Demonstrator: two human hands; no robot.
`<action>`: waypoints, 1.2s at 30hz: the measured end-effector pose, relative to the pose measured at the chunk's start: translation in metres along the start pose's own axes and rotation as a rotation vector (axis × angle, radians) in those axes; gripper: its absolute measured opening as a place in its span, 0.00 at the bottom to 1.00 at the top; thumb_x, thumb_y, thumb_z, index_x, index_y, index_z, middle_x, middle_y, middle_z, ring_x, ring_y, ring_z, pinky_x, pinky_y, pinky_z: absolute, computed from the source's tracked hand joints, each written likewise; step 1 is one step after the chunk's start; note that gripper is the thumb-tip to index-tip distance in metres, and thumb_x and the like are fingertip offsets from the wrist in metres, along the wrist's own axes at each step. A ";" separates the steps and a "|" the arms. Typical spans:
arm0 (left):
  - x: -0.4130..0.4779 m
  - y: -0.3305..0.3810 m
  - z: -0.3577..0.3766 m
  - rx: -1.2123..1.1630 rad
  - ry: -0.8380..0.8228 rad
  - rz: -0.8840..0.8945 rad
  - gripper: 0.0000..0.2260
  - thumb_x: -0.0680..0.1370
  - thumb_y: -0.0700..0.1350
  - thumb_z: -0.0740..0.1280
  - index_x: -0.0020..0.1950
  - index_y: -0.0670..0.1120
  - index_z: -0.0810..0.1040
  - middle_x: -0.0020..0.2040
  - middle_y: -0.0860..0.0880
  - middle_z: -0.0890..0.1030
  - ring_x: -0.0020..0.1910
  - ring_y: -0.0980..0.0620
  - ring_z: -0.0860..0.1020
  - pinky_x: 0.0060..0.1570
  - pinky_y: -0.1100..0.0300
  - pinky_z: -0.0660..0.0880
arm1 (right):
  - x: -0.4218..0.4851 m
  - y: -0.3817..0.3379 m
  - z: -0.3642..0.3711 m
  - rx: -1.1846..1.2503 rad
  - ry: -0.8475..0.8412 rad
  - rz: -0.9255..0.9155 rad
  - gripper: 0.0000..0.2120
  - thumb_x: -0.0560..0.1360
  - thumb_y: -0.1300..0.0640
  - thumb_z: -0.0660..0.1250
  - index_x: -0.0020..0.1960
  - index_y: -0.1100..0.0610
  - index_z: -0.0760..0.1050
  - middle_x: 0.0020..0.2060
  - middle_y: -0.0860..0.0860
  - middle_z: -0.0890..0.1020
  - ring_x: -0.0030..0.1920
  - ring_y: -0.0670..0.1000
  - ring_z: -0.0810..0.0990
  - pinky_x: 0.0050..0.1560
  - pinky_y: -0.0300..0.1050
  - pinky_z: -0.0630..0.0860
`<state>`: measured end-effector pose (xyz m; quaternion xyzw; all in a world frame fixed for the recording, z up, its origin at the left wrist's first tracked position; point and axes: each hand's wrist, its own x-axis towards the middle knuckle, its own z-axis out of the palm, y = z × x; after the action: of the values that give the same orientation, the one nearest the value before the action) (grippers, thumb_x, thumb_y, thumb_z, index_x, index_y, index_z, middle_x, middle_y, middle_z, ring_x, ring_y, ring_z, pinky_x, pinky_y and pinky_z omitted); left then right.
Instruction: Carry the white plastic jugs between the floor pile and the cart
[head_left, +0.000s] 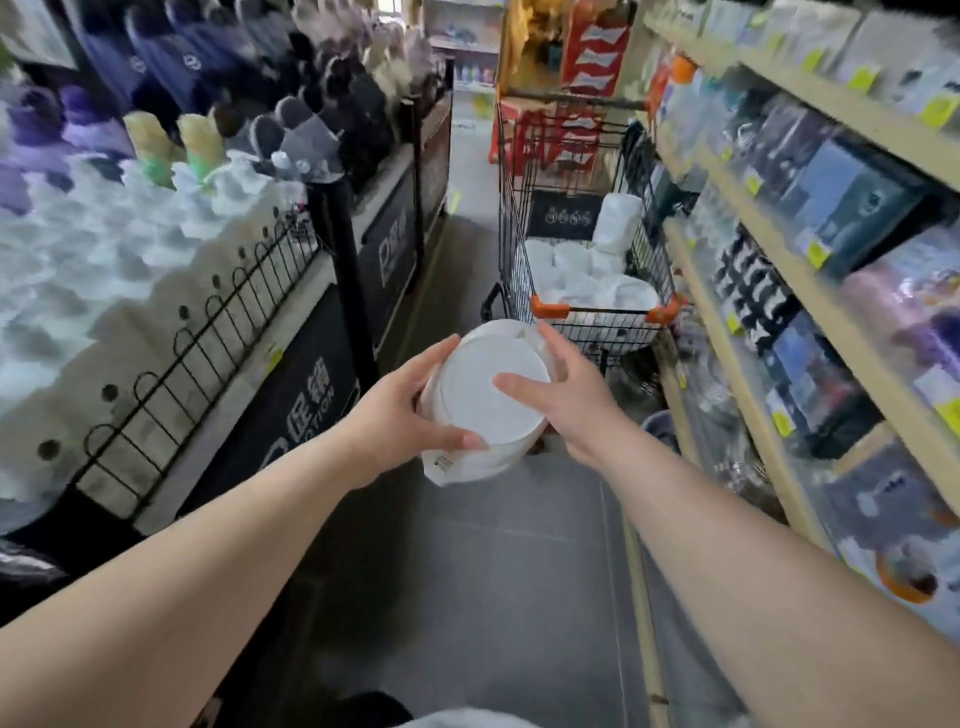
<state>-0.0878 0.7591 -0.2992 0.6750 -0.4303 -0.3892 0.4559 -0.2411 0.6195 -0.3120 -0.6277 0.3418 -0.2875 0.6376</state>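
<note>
Left grip: the left hand (400, 410) is curled round the near-left side of a stack of white bowls (483, 400), thumb hooked under the lower rim and fingers over the upper edge.
Right grip: the right hand (566, 395) pinches the opposite side, thumb laid flat on the upturned base and fingers round the far rim.
Where the bowls are: centre of the frame, held in the air above the floor (467, 571), just short of the cart (597, 312) and not touching it.
Doing it well: I judge that the smooth surface could slip, so both hands should stay on opposite rims, keep the stack together, and lower it gently onto the white pieces (587, 280) already in the cart rather than dropping it.
Bowls: round, smooth, glossy white, apparently ceramic or hard plastic; a small printed label sits at the lower left edge.
Cart: thin black wire mesh with orange plastic corner caps, in the upper centre-right.
Left of frame: a bin (130, 291) of blurred white goods behind a low black wire fence.
Right of frame: pale wooden shelves (779, 332) holding boxed goods with yellow price tags.
Floor: dark grey square tiles, matt.
</note>
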 end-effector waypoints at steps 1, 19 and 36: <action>0.019 0.000 -0.007 -0.003 0.010 -0.002 0.48 0.62 0.45 0.82 0.74 0.66 0.61 0.66 0.59 0.74 0.67 0.53 0.71 0.62 0.54 0.74 | 0.022 -0.002 0.000 -0.010 -0.009 -0.007 0.44 0.65 0.56 0.80 0.75 0.47 0.63 0.59 0.39 0.75 0.58 0.41 0.75 0.46 0.32 0.76; 0.435 0.026 -0.133 0.051 -0.242 0.077 0.47 0.63 0.42 0.82 0.75 0.63 0.62 0.65 0.60 0.74 0.64 0.56 0.73 0.61 0.59 0.75 | 0.405 -0.020 -0.017 0.038 0.281 0.021 0.44 0.62 0.52 0.80 0.73 0.41 0.63 0.68 0.42 0.71 0.65 0.47 0.73 0.61 0.50 0.76; 0.806 0.045 -0.078 0.114 -0.474 0.060 0.45 0.61 0.43 0.83 0.72 0.64 0.66 0.63 0.61 0.75 0.64 0.55 0.74 0.64 0.53 0.74 | 0.685 0.005 -0.164 0.004 0.560 0.165 0.47 0.58 0.43 0.78 0.74 0.40 0.63 0.70 0.44 0.69 0.67 0.46 0.70 0.65 0.53 0.73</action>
<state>0.2367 0.0171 -0.3420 0.5765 -0.5664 -0.4978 0.3147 0.0395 -0.0247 -0.3653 -0.4927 0.5541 -0.3973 0.5407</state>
